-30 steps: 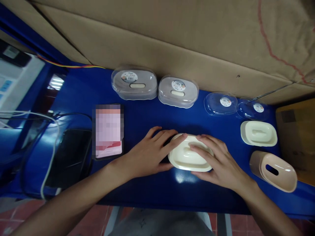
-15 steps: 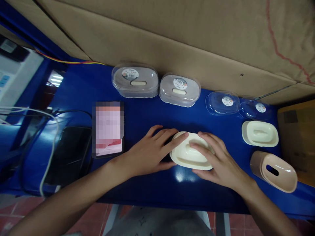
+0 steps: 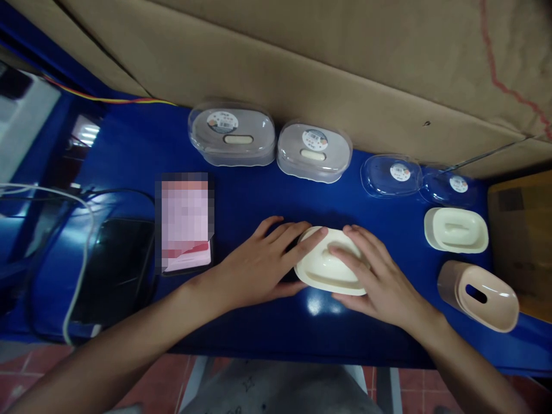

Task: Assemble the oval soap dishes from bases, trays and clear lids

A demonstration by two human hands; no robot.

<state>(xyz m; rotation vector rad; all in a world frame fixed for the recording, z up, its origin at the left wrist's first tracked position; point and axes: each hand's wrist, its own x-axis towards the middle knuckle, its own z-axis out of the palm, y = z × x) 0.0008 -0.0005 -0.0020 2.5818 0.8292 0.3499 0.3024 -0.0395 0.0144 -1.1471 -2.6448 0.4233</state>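
Cream dish (image 3: pixel 323 271), near side of the blue table (image 3: pixel 280 333); half-curled left hand (image 3: pixel 261 264) and half-curled right hand (image 3: pixel 383 276) hold its ends (fingertips (image 3: pixel 324 231) on top). Can't tell if it's resting; uneven pressure could make it slip.

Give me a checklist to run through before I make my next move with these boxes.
1. Left hand on the cream box: ok, fingers at its left end.
2. Right hand on it too: ok, fingers around its right end.
3. Raised bar uncovered: not ok, a right-hand finger lies over part of it.
4. Underside flat on the table: cannot tell, hidden from this view.
5. Pink box and second cream box clear of the hands: ok, both stand apart, farther right.
6. Left forearm off the screen: cannot tell, they meet in the picture but contact is unclear.
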